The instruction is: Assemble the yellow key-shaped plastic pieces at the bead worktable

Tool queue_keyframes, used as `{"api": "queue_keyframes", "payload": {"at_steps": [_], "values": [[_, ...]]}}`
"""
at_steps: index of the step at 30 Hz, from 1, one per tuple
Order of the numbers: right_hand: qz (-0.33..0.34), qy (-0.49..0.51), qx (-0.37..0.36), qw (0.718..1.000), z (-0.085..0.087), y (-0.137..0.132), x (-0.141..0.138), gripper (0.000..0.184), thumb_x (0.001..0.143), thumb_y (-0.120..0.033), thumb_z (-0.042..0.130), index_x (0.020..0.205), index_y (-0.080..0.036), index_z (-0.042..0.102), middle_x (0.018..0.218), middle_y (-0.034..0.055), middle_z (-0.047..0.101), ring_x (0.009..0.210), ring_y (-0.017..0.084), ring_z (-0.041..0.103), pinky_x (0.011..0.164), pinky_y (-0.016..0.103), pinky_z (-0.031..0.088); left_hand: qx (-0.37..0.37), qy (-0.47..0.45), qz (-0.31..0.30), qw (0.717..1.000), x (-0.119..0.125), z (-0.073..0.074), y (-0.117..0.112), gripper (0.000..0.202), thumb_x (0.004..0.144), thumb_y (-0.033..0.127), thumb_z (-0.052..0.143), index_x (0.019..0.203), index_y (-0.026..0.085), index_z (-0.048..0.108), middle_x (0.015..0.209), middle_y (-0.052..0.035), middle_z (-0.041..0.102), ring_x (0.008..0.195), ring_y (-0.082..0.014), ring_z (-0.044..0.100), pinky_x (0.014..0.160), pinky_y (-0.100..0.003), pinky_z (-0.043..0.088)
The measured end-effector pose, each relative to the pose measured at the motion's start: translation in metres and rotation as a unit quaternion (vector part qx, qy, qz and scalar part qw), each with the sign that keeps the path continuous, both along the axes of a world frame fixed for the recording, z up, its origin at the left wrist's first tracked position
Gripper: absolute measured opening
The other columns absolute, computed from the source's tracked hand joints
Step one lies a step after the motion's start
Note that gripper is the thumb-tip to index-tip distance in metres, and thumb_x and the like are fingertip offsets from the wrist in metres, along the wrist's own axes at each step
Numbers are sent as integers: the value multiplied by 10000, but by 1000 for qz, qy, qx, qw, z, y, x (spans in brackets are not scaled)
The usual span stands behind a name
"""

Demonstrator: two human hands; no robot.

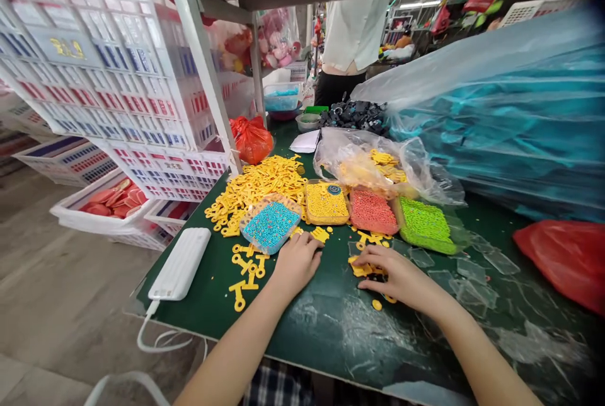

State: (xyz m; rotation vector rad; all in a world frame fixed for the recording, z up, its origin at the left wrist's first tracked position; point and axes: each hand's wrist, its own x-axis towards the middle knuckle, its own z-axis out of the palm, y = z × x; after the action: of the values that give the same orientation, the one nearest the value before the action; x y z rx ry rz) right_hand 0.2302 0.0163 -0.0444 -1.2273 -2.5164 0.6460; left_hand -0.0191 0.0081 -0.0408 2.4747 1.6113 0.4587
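My left hand (pixel 297 262) rests low over the table, fingers loosely bent and thumb apart, holding nothing visible. Its fingertips are beside a flat yellow plastic piece (pixel 321 234) and the tray of blue beads (pixel 271 224). My right hand (pixel 394 272) has its fingers and thumb spread over some yellow plastic pieces (pixel 360 267); fingertips touch them, and the palm hides part of them. Behind the hands stand trays of yellow beads (pixel 327 203), red beads (pixel 373 210) and green beads (pixel 425 224). Ring-ended yellow plastic parts (pixel 246 270) lie left of my left hand.
A heap of yellow parts (pixel 265 182) lies behind the blue tray. A white power bank (pixel 180 264) with a cable is at the left edge. Clear plastic squares (pixel 472 270) lie right. Stacked crates (pixel 118 78) and a shelf post (pixel 201 53) stand left; a person (pixel 352 34) stands beyond.
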Motion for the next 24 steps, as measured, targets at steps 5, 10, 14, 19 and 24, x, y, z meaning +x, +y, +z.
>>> {"api": "queue_keyframes", "payload": {"at_steps": [5, 10, 14, 19, 24], "values": [[-9, -22, 86, 996, 4, -7, -6, 242, 910, -337, 596, 1108, -206, 639, 1019, 86, 661, 997, 256, 600, 900, 427, 423, 5, -31, -3, 1000, -2, 6, 0, 178, 888, 232, 606, 1064, 224, 628, 1005, -37, 689, 983, -208, 653, 797, -290, 525], [-42, -44, 165, 984, 5, -10, -12, 343, 893, -329, 625, 1187, -156, 584, 1057, 107, 633, 1011, 267, 566, 865, 396, 432, 108, -106, -8, 988, -2, 15, -2, 138, 944, 238, 507, 975, 221, 641, 921, -22, 706, 858, -168, 671, 750, -264, 519], [-38, -60, 196, 978, 4, -9, -10, 254, 902, -269, 618, 1131, -159, 615, 1002, 83, 637, 955, 239, 564, 843, 370, 414, 141, -114, 2, 983, 0, 18, -3, 147, 942, 247, 505, 952, 217, 648, 907, -20, 712, 796, -157, 669, 706, -247, 513], [-37, -62, 250, 966, 2, -5, -8, 133, 944, -241, 550, 998, -171, 650, 924, 59, 643, 874, 206, 559, 794, 338, 377, 94, -83, 12, 992, 0, 9, 0, 152, 927, 256, 525, 985, 218, 660, 952, -29, 730, 849, -181, 685, 727, -265, 530], [-35, -57, 302, 951, 7, -6, -9, 147, 959, -205, 513, 948, -160, 653, 887, 54, 650, 821, 194, 555, 746, 321, 371, 57, -30, -2, 998, 0, -3, 3, 199, 906, 264, 560, 1074, 208, 652, 1042, -62, 723, 975, -241, 670, 828, -352, 541]]}}
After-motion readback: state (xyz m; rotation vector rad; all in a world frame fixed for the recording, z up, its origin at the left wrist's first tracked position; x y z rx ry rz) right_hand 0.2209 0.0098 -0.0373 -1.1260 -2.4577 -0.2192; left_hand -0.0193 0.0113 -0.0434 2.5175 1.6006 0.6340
